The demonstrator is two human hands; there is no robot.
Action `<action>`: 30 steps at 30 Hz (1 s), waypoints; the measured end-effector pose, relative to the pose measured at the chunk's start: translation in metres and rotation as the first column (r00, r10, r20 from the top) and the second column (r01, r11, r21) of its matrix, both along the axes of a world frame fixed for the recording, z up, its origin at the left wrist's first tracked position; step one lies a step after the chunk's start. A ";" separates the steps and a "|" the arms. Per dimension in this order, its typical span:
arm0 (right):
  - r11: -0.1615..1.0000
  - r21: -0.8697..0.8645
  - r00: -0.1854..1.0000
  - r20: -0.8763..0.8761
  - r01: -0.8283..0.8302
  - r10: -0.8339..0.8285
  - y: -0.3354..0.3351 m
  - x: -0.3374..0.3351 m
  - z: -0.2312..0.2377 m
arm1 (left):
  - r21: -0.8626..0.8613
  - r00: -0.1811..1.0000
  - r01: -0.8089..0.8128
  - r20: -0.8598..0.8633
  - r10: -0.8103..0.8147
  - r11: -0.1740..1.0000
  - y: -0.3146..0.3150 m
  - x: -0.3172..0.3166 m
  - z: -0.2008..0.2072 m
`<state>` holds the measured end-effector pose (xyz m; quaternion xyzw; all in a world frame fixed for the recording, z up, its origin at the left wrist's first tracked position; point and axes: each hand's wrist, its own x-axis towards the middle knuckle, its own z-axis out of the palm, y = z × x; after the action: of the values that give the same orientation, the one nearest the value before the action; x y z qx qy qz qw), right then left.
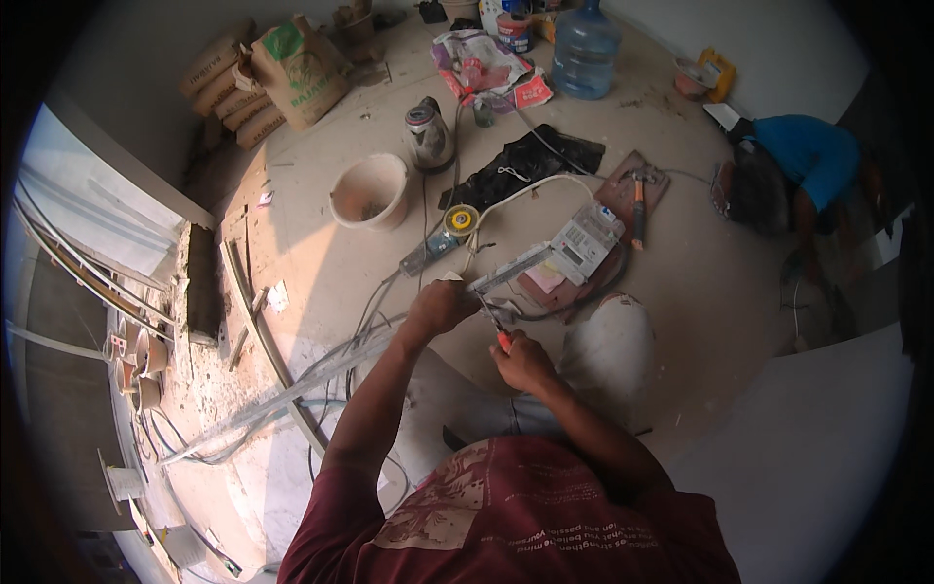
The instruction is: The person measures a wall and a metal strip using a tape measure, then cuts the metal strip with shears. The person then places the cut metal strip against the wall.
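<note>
My left hand (pixel 444 310) is closed around a long, pale metal strip (pixel 511 272), which looks like a thin channel profile. The strip runs from the floor at lower left, past my forearm, up to the grey case at its far end. Just below it, my right hand (pixel 526 364) grips a red-handled hand tool (pixel 504 339). The tool's metal end points at the strip close to my left hand; whether it is snips, pliers or something else I cannot tell. An angle grinder (pixel 428 255) with a yellow disc lies beyond my left hand.
A grey case (pixel 587 243) and a hammer (pixel 638 209) lie ahead. Farther off are a bucket (pixel 371 193), black sheeting (pixel 530 165), a water bottle (pixel 587 54) and stacked sacks (pixel 292 78). Cables cross the floor. A person in blue (pixel 808 161) crouches at right.
</note>
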<state>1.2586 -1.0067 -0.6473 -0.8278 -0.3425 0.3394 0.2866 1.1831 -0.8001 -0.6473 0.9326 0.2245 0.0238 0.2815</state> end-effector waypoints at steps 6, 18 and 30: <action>0.998 0.031 0.997 0.053 0.045 -0.047 0.010 0.000 -0.017 | 0.088 0.997 -0.066 -0.021 0.068 0.994 -0.015 0.004 0.016; 0.978 0.186 0.981 0.154 0.091 -0.121 0.015 0.011 -0.032 | 0.140 0.995 -0.062 -0.075 0.073 0.988 -0.004 0.016 0.018; 0.836 0.543 0.979 0.117 0.078 -0.167 0.018 0.011 -0.052 | 0.228 0.994 -0.092 -0.039 0.104 0.969 -0.008 0.019 0.025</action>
<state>1.2694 -0.9891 -0.6996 -0.7597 -0.3914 0.1439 0.4990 1.2019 -0.8081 -0.6223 0.9467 0.2732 0.0393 0.1663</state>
